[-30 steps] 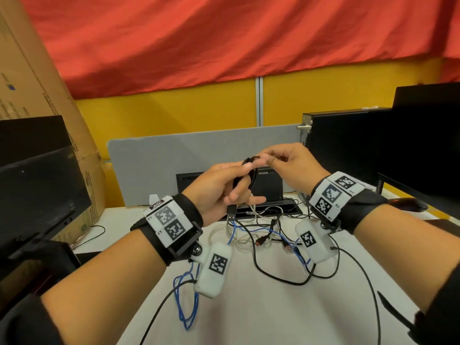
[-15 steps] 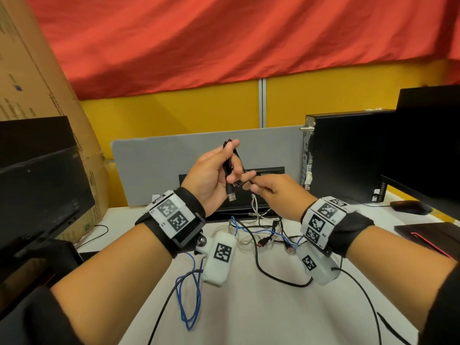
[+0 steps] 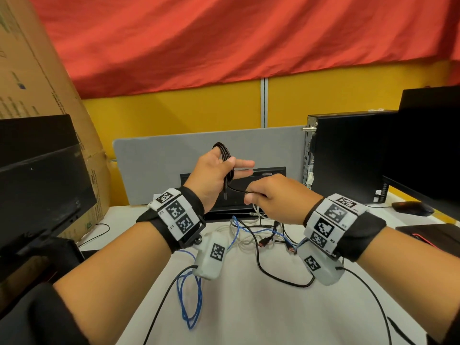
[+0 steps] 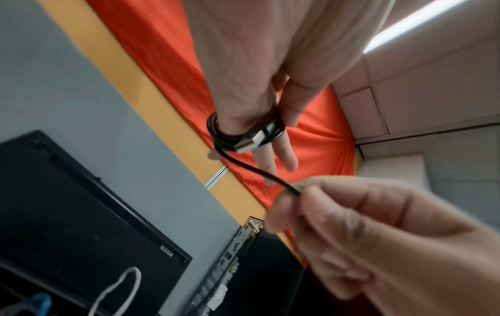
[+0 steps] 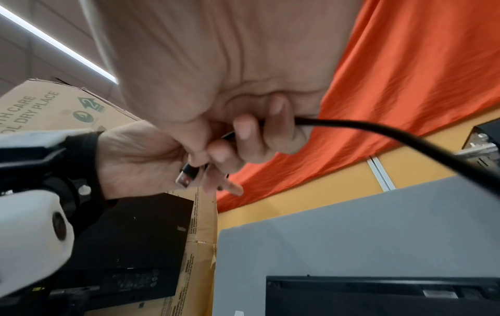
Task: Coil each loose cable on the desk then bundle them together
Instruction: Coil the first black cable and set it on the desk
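Looping in several turns around the left hand [image 3: 214,173], the thin black USB cable [image 3: 226,162] sat raised above the white desk [image 3: 261,307], its silver plug [image 4: 249,143] lying against the straight, spread fingers [image 4: 286,154]; the thumb pressed the turns against the palm. A short free length ran from that coil down to the right hand [image 3: 272,195], just beside and slightly lower, which pinched the cable's end between curled fingertips [image 5: 244,128]. Beneath both wrists, a blue cable [image 3: 190,295], a white cable [image 3: 239,241] and other black cables [image 3: 273,275] lay loose and tangled on the desk, well below the hands.
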The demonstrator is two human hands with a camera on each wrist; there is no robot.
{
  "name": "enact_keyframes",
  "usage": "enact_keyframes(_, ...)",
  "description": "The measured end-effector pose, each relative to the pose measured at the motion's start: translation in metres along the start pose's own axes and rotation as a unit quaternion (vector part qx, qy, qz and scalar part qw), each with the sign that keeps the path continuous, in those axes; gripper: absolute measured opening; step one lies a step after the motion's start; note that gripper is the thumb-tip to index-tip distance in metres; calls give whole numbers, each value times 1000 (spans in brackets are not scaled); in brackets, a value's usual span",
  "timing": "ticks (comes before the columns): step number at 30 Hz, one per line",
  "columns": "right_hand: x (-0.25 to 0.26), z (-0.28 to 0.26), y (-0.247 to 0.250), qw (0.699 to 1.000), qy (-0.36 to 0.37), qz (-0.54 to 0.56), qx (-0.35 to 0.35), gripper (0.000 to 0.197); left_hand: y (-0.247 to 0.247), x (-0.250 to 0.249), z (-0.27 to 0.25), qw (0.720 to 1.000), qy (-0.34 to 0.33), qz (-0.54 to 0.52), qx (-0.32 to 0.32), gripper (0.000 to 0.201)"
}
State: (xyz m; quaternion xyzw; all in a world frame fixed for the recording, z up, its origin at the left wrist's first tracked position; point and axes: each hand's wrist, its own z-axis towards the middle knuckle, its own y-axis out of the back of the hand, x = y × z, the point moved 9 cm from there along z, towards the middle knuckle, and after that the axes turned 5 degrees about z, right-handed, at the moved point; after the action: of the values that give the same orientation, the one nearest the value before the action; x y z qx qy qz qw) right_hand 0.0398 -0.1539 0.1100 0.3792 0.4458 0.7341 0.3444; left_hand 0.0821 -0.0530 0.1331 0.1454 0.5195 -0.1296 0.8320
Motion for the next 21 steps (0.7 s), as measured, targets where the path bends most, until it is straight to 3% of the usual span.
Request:
enact_keyframes(3, 7, -3, 18, 999, 24, -14, -39, 21, -1, 11, -2, 998, 48, 49, -3, 44)
enact_keyframes(8, 9, 2, 39, 995, 56, -49, -64, 18, -14, 16, -9, 986, 78, 141, 52, 13)
enact_keyframes(13, 6, 2, 51, 970, 99, -186, -122, 18, -20, 22, -15, 965, 116, 223, 79, 19)
enact_keyframes(17, -1, 0, 47, 965, 45, -231, -117, 24, -23, 26, -16, 954, 122, 259, 93, 25)
enact_keyframes(21, -7, 0, 46, 979, 20, -151, -134, 27, -29, 31, -19, 955, 127, 240, 121, 29)
